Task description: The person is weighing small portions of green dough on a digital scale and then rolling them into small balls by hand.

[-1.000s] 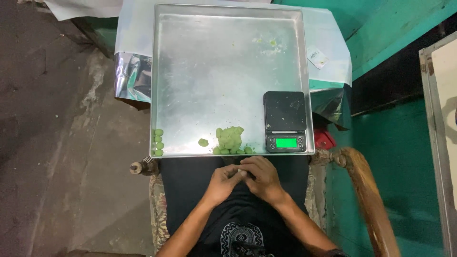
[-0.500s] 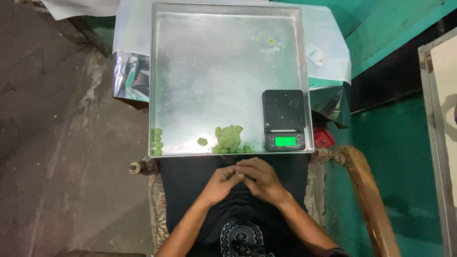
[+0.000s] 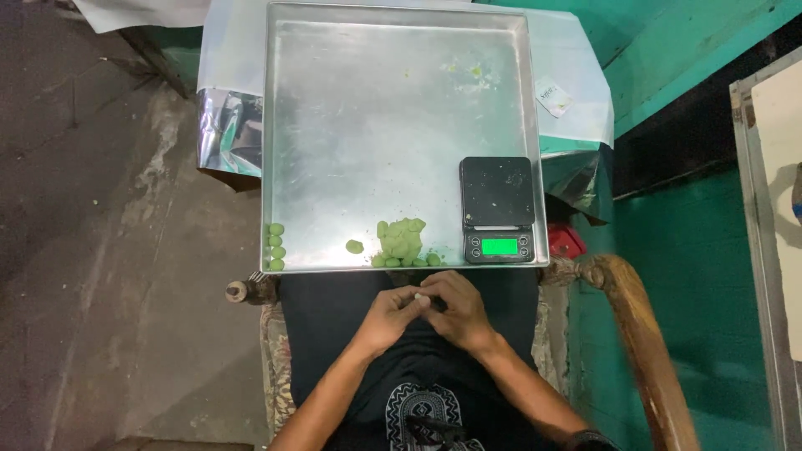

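A large square metal tray (image 3: 351, 134) lies in front of me. On its near edge sits a lump of green dough (image 3: 403, 238) with small pieces around it, and one flattened piece (image 3: 354, 246) to its left. Several small green balls (image 3: 276, 247) line the tray's near left corner. A black digital scale (image 3: 497, 209) with a lit green display stands at the near right. Below the tray, over my lap, my left hand (image 3: 391, 316) and my right hand (image 3: 455, 307) meet with fingertips pinched on a small pale piece (image 3: 420, 296).
Silver foil sheets (image 3: 227, 142) stick out from under the tray on both sides. A curved wooden armrest (image 3: 643, 342) runs on my right beside a green wall (image 3: 693, 276). Bare concrete floor (image 3: 109, 250) lies to the left. A second tray edge (image 3: 764, 217) shows at far right.
My hands have stayed together in my lap, fingers shifting slightly on the small piece. Nothing on the tray has moved.
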